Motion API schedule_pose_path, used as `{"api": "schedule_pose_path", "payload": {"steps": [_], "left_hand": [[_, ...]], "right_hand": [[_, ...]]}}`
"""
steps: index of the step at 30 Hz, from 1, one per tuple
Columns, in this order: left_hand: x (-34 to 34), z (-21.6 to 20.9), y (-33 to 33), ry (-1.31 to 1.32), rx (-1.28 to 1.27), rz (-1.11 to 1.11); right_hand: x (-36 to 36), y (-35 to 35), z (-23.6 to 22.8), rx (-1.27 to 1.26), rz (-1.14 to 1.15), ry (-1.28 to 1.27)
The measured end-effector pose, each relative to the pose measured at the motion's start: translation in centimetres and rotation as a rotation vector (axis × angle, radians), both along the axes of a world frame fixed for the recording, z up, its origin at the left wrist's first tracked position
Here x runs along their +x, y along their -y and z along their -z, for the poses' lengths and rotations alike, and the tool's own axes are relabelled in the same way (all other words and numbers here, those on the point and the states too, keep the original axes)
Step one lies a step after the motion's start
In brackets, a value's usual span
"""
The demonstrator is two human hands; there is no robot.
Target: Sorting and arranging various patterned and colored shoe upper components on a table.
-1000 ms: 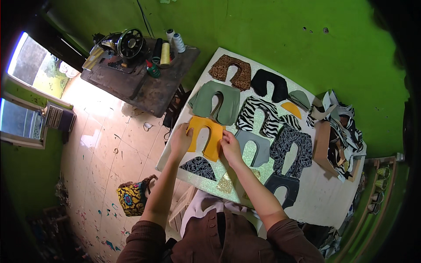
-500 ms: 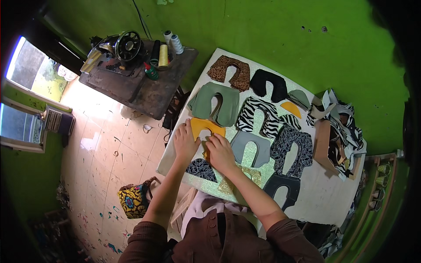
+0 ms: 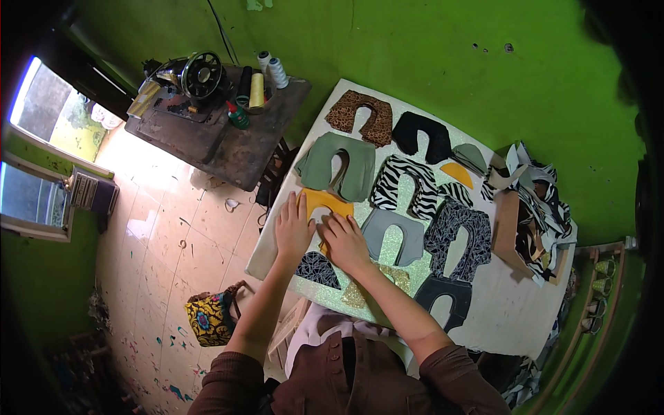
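- Left hand [image 3: 293, 231]: fingers extended, resting flat on yellow piece [image 3: 326, 198].
- Right hand [image 3: 344, 242]: fingers slightly apart, resting on same piece.
- Yellow piece: on counter [image 3: 508, 311], left of grey piece [image 3: 391, 220], nearer than green piece [image 3: 360, 166].

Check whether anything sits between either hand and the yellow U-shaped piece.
Nothing visible does: the left hand and right hand both lie over the yellow U-shaped piece, with no other piece seen between. Their undersides are hidden.

Yellow cutout [image 3: 330, 199], plain. From it: black cutout [image 3: 422, 124], two o'clock; plain grey cutout [image 3: 377, 223], four; dark piece [image 3: 318, 270], pale line pattern, six.
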State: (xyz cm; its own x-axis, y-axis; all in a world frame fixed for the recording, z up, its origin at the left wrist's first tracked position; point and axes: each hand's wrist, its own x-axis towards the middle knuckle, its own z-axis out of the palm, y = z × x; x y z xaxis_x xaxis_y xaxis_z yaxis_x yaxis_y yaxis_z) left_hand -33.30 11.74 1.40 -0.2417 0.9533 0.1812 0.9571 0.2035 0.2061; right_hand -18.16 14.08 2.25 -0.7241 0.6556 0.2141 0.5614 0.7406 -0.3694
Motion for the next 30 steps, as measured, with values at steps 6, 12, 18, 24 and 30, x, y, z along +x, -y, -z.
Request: {"api": "schedule_pose_path", "payload": {"steps": [6,12,18,24,30], "left_hand": [[0.6,0.6,0.6,-0.165,-0.032,0.156],[0.3,1.3,0.7,-0.115,-0.071,0.059],[1.2,1.2,0.5,-0.063,-0.063,-0.012],[1.2,1.4,1.0,-0.006,-0.058,-0.099],[3.4,-0.3,1.1,-0.139,-0.032,-0.097]], "right_hand": [[-0.4,-0.2,0.9,-0.013,0.163,0.016],[-0.7,-0.6,1.5,-0.046,0.157,0.061],[-0.6,-1.9,2.1,-0.028,0.096,0.074],[-0.1,-0.4,0.8,-0.035,0.052,0.003],[1.2,0.6,1.1,-0.064,0.151,-0.013]]}}
